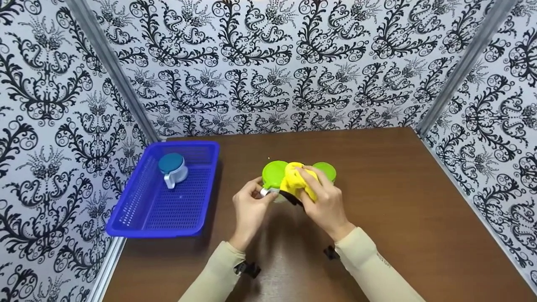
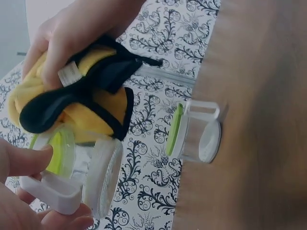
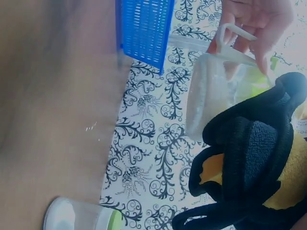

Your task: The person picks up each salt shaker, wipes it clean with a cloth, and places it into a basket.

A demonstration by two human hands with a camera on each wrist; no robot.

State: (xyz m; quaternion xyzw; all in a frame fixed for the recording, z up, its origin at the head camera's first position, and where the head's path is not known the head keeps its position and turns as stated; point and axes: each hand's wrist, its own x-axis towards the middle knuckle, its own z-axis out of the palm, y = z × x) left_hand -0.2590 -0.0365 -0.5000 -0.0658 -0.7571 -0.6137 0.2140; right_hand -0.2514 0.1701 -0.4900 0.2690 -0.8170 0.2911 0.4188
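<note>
My left hand (image 1: 250, 207) pinches the white handle (image 2: 60, 194) of a clear jar (image 2: 101, 177) with a green lid (image 1: 273, 174), lifted above the table. A yellow cloth with black edging (image 1: 293, 179) is bunched in my right hand (image 1: 326, 205), its fingers curled round it. The cloth touches the jar's lid side and hides part of it. Behind the right hand, a second clear jar (image 2: 192, 136) with a green lid (image 1: 326, 171) and a handle stands on the table. In the right wrist view only part of that jar (image 3: 79, 218) shows.
To the left, a blue plastic basket (image 1: 112, 230) holds a white-handled jar with a teal lid (image 1: 172, 163). Brown tabletop (image 1: 398, 209) extends to the right. Patterned walls (image 1: 268, 84) with grey corner posts enclose the back and sides.
</note>
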